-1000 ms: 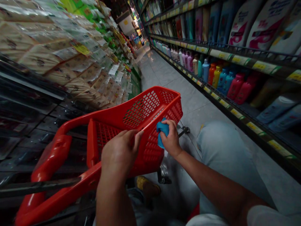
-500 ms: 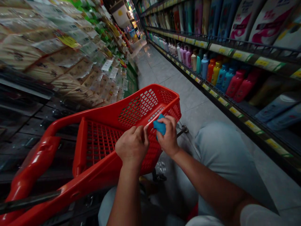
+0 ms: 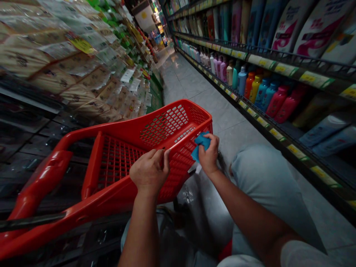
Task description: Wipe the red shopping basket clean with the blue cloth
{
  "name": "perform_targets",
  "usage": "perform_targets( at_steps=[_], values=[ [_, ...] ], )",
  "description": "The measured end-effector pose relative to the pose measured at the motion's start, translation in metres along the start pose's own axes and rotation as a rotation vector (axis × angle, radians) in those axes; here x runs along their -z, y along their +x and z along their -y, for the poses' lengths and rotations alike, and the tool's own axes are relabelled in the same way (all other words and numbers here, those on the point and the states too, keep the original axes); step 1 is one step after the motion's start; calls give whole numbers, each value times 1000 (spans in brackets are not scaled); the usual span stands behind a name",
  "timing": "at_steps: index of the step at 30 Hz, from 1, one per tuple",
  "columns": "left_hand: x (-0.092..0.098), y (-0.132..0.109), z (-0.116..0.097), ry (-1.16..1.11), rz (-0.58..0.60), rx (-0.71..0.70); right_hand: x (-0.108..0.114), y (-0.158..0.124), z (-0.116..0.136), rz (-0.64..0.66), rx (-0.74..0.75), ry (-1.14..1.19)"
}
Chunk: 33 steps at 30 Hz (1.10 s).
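Observation:
A red plastic shopping basket (image 3: 167, 126) with a latticed wall stands tilted in front of me, its handle (image 3: 36, 185) at the lower left. My left hand (image 3: 150, 172) grips the basket's near rim with curled fingers. My right hand (image 3: 209, 155) is closed on a blue cloth (image 3: 200, 144) and presses it against the outside of the basket's near right corner. My knee in light trousers (image 3: 264, 178) is just right of that hand.
A shop aisle with a pale tiled floor (image 3: 194, 89) runs ahead. Shelves of coloured bottles (image 3: 261, 92) line the right side. Racks of packaged goods (image 3: 83, 74) line the left, close beside the basket.
My right hand has slid the blue cloth to the right along the basket's side, toward its corner. My left hand moved up onto the rim and now stays there.

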<state>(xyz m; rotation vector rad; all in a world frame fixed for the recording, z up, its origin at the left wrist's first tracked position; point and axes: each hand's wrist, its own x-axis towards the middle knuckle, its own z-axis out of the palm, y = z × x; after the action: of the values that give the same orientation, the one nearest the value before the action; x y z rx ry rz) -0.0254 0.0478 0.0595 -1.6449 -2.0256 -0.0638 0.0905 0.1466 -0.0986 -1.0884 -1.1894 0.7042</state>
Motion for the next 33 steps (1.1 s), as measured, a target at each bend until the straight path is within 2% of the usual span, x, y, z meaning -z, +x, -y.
perform_targets(
  at_steps=[3,8,12,13,16,18,21,24,25,26,28,30,33],
  values=[
    [-1,1,6,-24,6,7,0,4,-15,-150,-169,-20],
    [-1,1,10,-29,24,0,3,-7,-14,55,-108,30],
    [-1,-2,9,-55,50,-1,10,-7,-2,1,-199,46],
    [-2,-2,9,-68,54,4,11,-8,3,41,-181,63],
    [0,-1,9,-126,53,24,15,-14,25,287,-78,162],
    [3,-4,7,-183,42,40,19,-17,41,346,-77,205],
    [10,-21,-11,-328,-37,85,31,-17,61,295,-99,186],
    [12,-54,-51,-538,-124,130,45,-18,76,324,-27,141],
    [12,-65,-66,-604,-121,143,50,-20,79,338,2,121],
    [12,-76,-80,-776,-102,194,55,-24,82,350,28,99],
    [13,-91,-102,-1016,-35,337,64,-32,86,378,76,63],
    [17,-98,-112,-1177,30,468,74,-40,89,410,142,57],
    [29,-98,-112,-1307,76,592,85,-43,97,456,264,101]
  ],
)
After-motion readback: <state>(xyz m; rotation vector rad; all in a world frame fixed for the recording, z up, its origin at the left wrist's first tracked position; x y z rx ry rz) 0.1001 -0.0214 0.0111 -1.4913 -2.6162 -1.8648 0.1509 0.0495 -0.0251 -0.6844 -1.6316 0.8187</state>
